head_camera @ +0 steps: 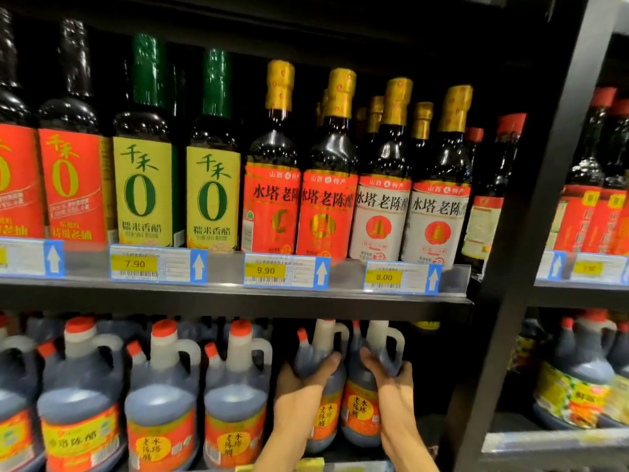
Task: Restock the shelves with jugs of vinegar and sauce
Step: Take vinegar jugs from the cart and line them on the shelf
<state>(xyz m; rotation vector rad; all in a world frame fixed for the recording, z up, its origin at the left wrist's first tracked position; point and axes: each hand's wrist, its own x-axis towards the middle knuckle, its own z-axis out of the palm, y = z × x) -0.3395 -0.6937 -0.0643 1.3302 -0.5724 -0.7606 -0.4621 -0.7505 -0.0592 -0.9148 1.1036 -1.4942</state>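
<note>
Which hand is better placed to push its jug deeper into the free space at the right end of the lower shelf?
The right hand, in my judgement. Its jug stands next to the dark free space, with nothing visible beside it. The left hand holds a jug standing between that one and the full row.

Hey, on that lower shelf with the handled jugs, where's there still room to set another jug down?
The dark gap right of the two jugs being held, up to the black upright post, looks free. The left hand and right hand each grip a jug there. Left of them, the row of orange-labelled jugs is packed tight.
</note>
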